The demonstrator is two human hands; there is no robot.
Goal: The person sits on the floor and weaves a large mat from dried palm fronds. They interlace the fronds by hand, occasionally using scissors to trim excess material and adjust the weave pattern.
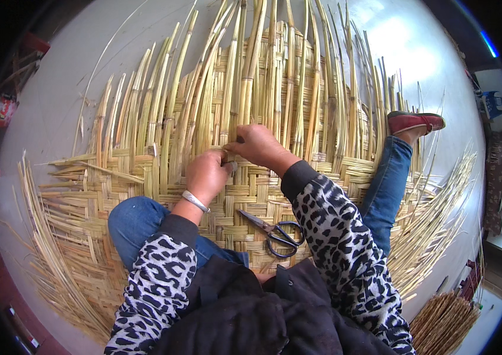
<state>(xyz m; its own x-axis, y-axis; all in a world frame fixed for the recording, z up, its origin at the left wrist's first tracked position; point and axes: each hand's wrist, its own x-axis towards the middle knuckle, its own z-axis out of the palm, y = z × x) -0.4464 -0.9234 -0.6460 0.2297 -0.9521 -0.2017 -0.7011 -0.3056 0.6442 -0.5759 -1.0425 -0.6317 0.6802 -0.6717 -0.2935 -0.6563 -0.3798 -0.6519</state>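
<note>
A large mat [245,192] of flat, split reeds, woven over and under, spreads beneath me. Near its middle, my left hand [206,171] and my right hand [257,145] almost touch. Both are closed, thumbs and fingers pinched on reed strips [233,127] at the edge of the weave. The fingertips partly cover what they grip. A pair of scissors [271,231] with dark handles lies on the mat below my hands, its blades pointing up and to the left.
Long loose reed ends [162,100] fan out beyond the weave. More stick out at the left [44,236] and right [440,225]. My bent knee [138,219] and my outstretched leg [386,189] rest on the mat. A bundle of brown stalks [446,322] stands at the lower right.
</note>
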